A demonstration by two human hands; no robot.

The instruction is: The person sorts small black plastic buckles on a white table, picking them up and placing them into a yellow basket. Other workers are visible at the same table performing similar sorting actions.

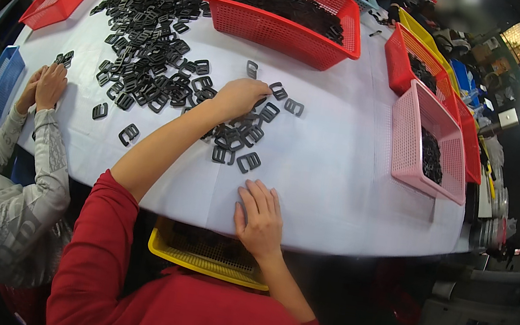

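Note:
My left hand (pixel 242 98) reaches across the white table with its fingers curled together. Its fingertips are at a black plastic buckle (pixel 278 90) and seem to pinch its edge; the palm side is hidden. Just beyond the fingers, a second black buckle (pixel 294 107) lies on its own. Below and right of that hand, a small cluster of black buckles (pixel 231 138) is spread out. My right hand (pixel 260 221) rests flat near the table's front edge, fingers stretched and holding nothing, below a loose buckle (pixel 249 162).
A big heap of buckles (pixel 153 21) covers the table's left. A red basket (pixel 278 32) of black parts stands at the back, a pink basket (pixel 432 143) at right. A co-worker's hands (pixel 45 86) work at far left. A yellow basket (pixel 209 267) sits below the table edge.

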